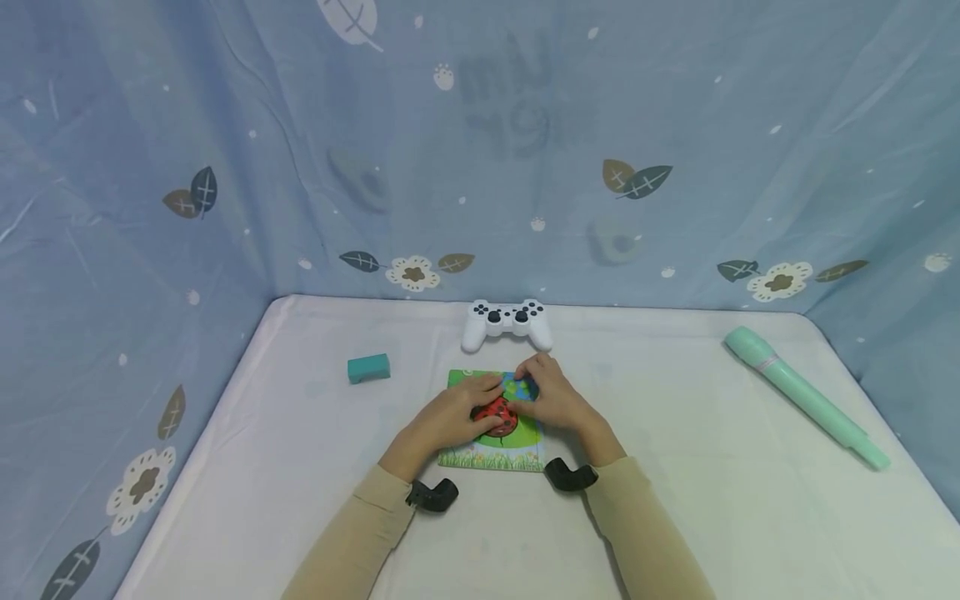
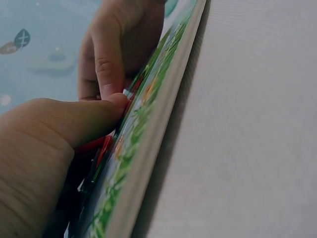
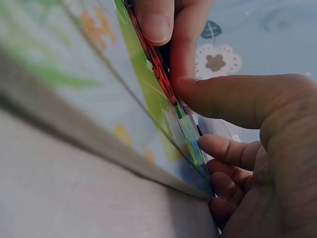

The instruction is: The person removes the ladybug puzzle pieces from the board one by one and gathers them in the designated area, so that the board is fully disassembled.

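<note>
A wooden jigsaw puzzle [image 1: 468, 457] with a red ladybug picture and a grass border lies flat on the table. My left hand [image 1: 455, 412] rests over its left half, fingers stretched across the top and thumb on the ladybug [image 1: 502, 423]. From the right side, my right hand [image 1: 557, 402] touches the puzzle, its thumb by the ladybug and its fingertips near the upper right corner. In the right wrist view the right thumb [image 3: 223, 99] presses the surface while the other fingers bend at the edge. Both thumbs nearly meet; what lies under the fingers is hidden.
A white game controller [image 1: 507, 321] lies just behind the puzzle. To the left is a teal block [image 1: 369, 368]; a mint-green wand-like object [image 1: 806, 396] lies at the far right. A blue patterned curtain [image 1: 480, 167] hangs behind the white table [image 1: 667, 517].
</note>
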A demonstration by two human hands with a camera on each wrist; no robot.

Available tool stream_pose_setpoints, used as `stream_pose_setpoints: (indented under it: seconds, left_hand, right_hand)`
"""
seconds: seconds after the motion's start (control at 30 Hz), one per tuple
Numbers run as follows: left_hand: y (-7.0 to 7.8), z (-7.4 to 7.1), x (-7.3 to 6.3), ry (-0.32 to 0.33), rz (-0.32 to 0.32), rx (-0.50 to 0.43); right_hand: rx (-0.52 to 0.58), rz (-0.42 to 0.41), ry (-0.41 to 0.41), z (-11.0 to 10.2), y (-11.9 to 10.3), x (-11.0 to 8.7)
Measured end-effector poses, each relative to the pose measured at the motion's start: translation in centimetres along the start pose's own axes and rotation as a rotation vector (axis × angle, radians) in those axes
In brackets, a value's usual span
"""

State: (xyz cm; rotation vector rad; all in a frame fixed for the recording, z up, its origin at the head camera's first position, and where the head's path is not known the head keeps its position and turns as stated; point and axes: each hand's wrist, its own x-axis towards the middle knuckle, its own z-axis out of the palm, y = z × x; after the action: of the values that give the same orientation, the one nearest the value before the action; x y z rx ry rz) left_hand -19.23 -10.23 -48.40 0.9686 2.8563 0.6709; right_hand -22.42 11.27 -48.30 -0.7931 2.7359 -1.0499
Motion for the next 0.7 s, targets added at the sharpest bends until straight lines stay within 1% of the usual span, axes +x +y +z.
stream_pose_setpoints:
  seconds: [0.27,0.4,0.57,0.7]
  left_hand:
    - [0.2,-0.1,0.0,-0.001,-0.021,-0.011]
    - [0.1,0.0,-0.1,0.004,-0.018,-0.013]
    - [0.1,0.0,-0.2,0.009,-0.004,-0.016]
    - [0.0,0.0,-0.1,0.005,-0.011,-0.021]
  right_hand:
    - [0.03,-0.026,0.041,0.1,0.3,0.1]
    - [0.066,-0.022,0.001,-0.5,0.1,-0.4]
    - [0.114,-0.053,-0.069,-1.4,0.5,-1.1]
    - [0.14,-0.077,-0.079,-1.6,0.8,-1.2]
